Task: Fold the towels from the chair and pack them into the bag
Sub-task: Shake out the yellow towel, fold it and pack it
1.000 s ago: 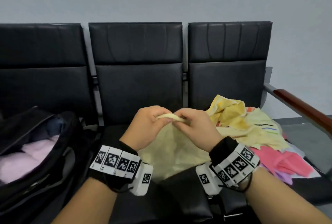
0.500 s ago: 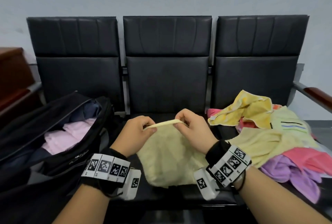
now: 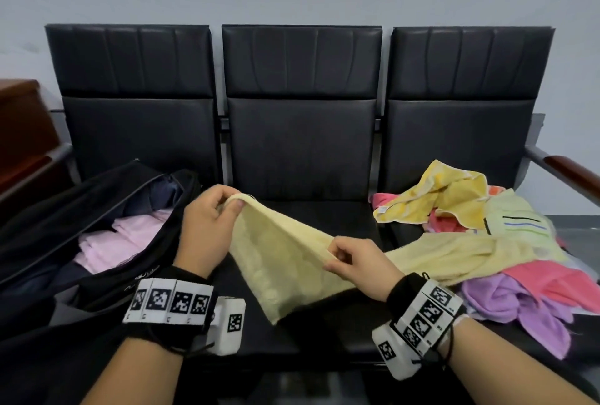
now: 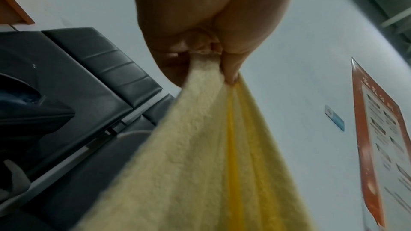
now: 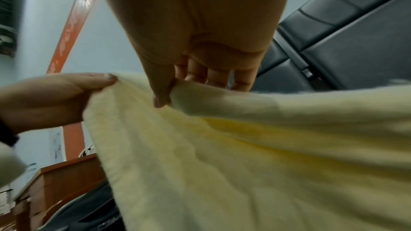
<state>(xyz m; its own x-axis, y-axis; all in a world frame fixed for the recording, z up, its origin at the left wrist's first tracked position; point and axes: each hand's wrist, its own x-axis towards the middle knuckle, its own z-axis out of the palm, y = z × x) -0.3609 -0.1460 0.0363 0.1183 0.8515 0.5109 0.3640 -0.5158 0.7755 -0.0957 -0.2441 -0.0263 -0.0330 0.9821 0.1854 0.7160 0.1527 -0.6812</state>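
Half a second ago both hands pinched the pale yellow towel (image 3: 285, 262) close together; now they have drawn apart, stretching its edge for folding over the middle seat (image 3: 324, 213). Left hand (image 3: 207, 226) grips one corner, right hand (image 3: 357, 262) pinches the edge; the bag (image 3: 97, 210) waits open at left.

No legible writing

The orange-bordered poster (image 4: 384, 147), the small wall plate (image 4: 334, 120) and the white print on the black bag (image 3: 143, 276) are too blurred to read.
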